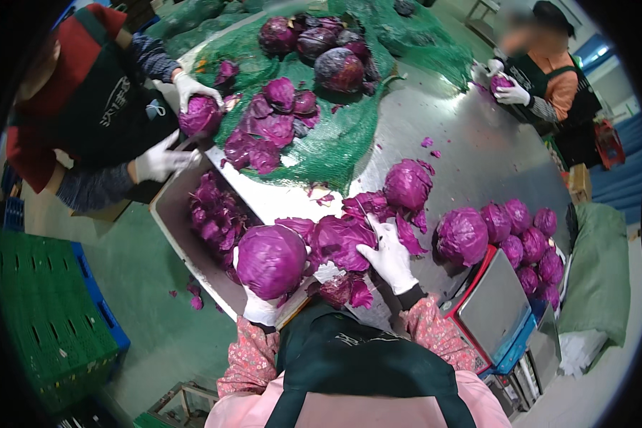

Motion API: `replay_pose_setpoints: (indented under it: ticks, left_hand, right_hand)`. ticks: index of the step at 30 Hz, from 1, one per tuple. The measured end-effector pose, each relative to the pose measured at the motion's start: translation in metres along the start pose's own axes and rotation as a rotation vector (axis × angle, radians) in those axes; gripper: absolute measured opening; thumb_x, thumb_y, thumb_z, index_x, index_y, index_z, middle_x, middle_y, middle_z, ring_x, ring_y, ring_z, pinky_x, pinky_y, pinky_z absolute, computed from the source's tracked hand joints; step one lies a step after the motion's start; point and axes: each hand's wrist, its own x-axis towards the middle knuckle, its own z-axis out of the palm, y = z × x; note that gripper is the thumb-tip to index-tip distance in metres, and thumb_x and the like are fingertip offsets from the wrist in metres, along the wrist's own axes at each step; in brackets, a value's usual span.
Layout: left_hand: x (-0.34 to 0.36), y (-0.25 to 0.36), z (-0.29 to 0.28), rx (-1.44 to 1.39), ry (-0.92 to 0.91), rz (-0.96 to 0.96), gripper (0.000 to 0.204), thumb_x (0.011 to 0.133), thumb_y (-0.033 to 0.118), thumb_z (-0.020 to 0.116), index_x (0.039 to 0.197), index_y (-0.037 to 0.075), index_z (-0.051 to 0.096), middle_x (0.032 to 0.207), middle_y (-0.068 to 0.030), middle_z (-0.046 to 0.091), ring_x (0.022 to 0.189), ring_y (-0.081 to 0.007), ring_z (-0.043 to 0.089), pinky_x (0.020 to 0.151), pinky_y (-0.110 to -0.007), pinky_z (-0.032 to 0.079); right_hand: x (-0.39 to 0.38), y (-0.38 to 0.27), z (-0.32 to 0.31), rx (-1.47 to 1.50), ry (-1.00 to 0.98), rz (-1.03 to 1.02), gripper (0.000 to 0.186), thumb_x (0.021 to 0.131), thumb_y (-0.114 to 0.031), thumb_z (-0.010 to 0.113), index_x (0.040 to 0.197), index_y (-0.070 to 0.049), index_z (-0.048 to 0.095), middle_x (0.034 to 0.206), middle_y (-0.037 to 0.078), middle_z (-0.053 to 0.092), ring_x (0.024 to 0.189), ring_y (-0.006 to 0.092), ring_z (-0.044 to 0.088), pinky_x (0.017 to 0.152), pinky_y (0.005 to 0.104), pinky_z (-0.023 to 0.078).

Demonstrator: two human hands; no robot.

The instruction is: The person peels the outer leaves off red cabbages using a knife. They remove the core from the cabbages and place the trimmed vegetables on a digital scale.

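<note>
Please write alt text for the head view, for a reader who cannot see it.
The wearer's gloved left hand holds a large purple cabbage by a bin, while the right hand is at loose purple leaves on a table. More cabbages sit at right and on green netting; a co-worker at left and another at upper right each handle one.

It looks like a vegetable workroom. A shiny metal table (471,171) reaches past the right hand (391,262), with purple cabbages (533,245) piled right of that hand. Beyond the left hand (260,308), a worker (28,153) wears an apron (71,100) and gloves (192,88) near a green net (324,153).
</note>
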Motion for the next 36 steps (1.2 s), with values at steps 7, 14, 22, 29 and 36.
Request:
replay_pose_setpoints:
  ticks: [7,14,22,29,36]
  left_hand:
    - [-0.01,-0.026,-0.001,-0.787,-0.043,-0.328,0.072,0.098,0.053,0.046,0.153,0.01,0.031,0.154,-0.0237,0.035,0.135,-0.0467,0.043,0.105,-0.062,0.044]
    - [-0.007,-0.064,0.042,-0.279,0.284,-0.354,0.071,0.094,0.064,0.043,0.146,0.017,0.042,0.147,-0.0147,0.045,0.133,-0.0384,0.046,0.106,-0.061,0.042]
    - [0.04,-0.147,0.109,0.499,-0.041,-0.133,0.061,0.102,0.049,0.049,0.148,0.012,0.034,0.143,-0.0139,0.047,0.128,-0.0278,0.051,0.108,-0.046,0.043]
    - [0.084,-0.303,0.232,1.289,-0.637,-0.023,0.085,0.093,0.032,0.069,0.154,-0.002,0.019,0.152,-0.019,0.034,0.137,-0.0311,0.04,0.111,-0.04,0.037]
    - [0.165,-0.471,0.258,1.465,-1.0,-0.453,0.067,0.094,0.043,0.063,0.135,-0.009,0.051,0.13,-0.0224,0.062,0.125,-0.0308,0.057,0.105,-0.039,0.044]
  right_hand:
    - [-0.024,-0.046,-0.032,0.685,0.039,0.086,0.024,0.094,-0.018,0.069,0.114,-0.006,0.07,0.084,0.003,0.064,0.07,0.0076,0.06,0.06,0.0257,0.048]
    - [-0.046,-0.052,-0.029,0.873,-0.073,0.056,0.04,0.099,-0.031,0.062,0.133,-0.009,0.061,0.089,-0.001,0.064,0.066,0.0043,0.058,0.05,0.0193,0.045]
    - [-0.087,0.011,-0.115,1.096,0.074,0.219,0.078,0.092,-0.051,0.067,0.152,-0.011,0.036,0.124,0.006,0.059,0.07,0.0056,0.056,0.045,0.0201,0.047]
    - [-0.145,0.143,-0.21,1.74,0.65,0.402,0.03,0.096,-0.04,0.065,0.114,-0.016,0.059,0.095,-0.003,0.066,0.062,0.0076,0.062,0.043,0.0218,0.051]
    - [-0.178,0.287,-0.29,0.973,0.978,0.554,0.043,0.092,-0.035,0.072,0.122,-0.006,0.059,0.101,0.003,0.065,0.083,0.0073,0.062,0.055,0.0244,0.053]
